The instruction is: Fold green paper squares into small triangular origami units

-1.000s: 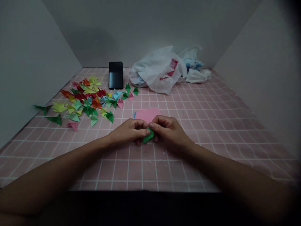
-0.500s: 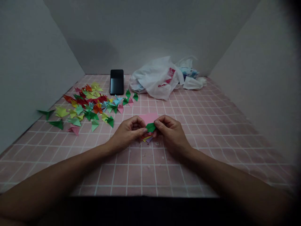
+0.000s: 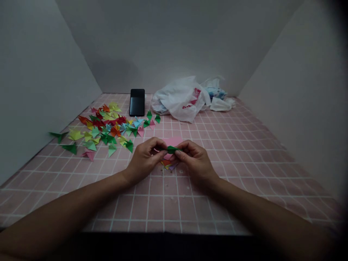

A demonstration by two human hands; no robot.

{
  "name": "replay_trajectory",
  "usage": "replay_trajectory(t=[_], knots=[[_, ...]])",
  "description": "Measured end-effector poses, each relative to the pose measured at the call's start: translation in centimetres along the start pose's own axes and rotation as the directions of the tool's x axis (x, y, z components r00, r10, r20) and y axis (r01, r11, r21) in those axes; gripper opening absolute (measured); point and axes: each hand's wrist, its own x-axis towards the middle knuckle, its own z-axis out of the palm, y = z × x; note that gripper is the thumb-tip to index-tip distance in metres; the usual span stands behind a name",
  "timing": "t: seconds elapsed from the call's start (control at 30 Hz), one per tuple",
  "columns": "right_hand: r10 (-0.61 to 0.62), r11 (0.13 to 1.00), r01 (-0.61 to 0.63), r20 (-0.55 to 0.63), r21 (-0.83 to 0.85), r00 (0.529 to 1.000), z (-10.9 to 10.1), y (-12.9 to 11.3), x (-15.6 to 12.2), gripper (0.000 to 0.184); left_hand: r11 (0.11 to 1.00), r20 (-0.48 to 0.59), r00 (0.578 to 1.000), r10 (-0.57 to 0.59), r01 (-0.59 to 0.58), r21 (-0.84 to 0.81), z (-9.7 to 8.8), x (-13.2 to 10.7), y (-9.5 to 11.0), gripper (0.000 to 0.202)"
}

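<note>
A small piece of folded green paper (image 3: 172,149) is stretched level between my two hands, above the table. My left hand (image 3: 149,153) pinches its left end between thumb and fingers. The right end is pinched by my right hand (image 3: 194,156), thumb on the near side. Beneath and behind it lie sheets of coloured paper: a pink sheet (image 3: 174,140) at the back, and orange, yellow and lilac corners (image 3: 169,165) poking out below. My fingers hide part of this stack.
Many folded paper pieces (image 3: 115,129) in several colours are heaped at the left. A black phone (image 3: 137,103) lies behind them. White plastic bags (image 3: 178,99) sit at the back, and pale walls enclose the pink checked tablecloth (image 3: 244,156).
The green paper has turned from a broad face to a narrow, flatter shape between my hands. The whole view has shifted slightly, so things sit lower in it.
</note>
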Motion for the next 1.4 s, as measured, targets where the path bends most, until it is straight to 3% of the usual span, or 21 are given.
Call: replay_trajectory(t=[0.2, 0.33, 0.57, 0.77, 1.03, 1.2, 1.4], knots=[[-0.07, 0.992, 0.068, -0.007, -0.102, 0.998, 0.0, -0.2, -0.2, 0.01, 0.953, -0.031, 0.96, 0.277, -0.27, 0.139, -0.1, -0.1, 0.2, 0.009], [-0.082, 0.983, 0.079, -0.013, -0.164, 0.997, -0.1, -0.2, -0.1, 0.008, 0.926, -0.032, 0.935, 0.354, -0.345, 0.151, -0.1, -0.1, 0.0, 0.012], [-0.063, 0.997, 0.068, 0.122, -0.04, 0.991, -0.1, -0.6, -0.4, 0.022, 0.93, -0.053, 0.939, 0.34, -0.328, 0.166, -0.2, 0.0, -0.1, 0.015], [-0.098, 0.992, 0.104, 0.071, -0.075, 0.993, -0.1, -0.5, -0.1, 0.021, 0.938, -0.013, 0.946, 0.323, -0.319, 0.135, -0.1, 0.0, 0.0, 0.013], [-0.083, 0.996, 0.085, 0.067, -0.029, 0.994, -0.2, -0.2, 0.2, 0.016, 0.998, -0.014, 0.998, 0.054, -0.054, -0.022, 0.3, -0.4, -0.2, 0.012], [-0.099, 0.994, 0.101, 0.056, -0.039, 0.994, -0.2, -0.1, 0.1, 0.011, 0.996, -0.009, 1.0, 0.01, -0.011, -0.092, 0.4, -0.4, -0.8, 0.017], [-0.03, 0.999, 0.031, 0.045, -0.027, 0.999, -0.1, -0.2, 0.1, 0.016, 0.97, -0.008, 0.998, -0.063, 0.059, -0.237, 0.7, -0.3, -0.8, 0.019]])
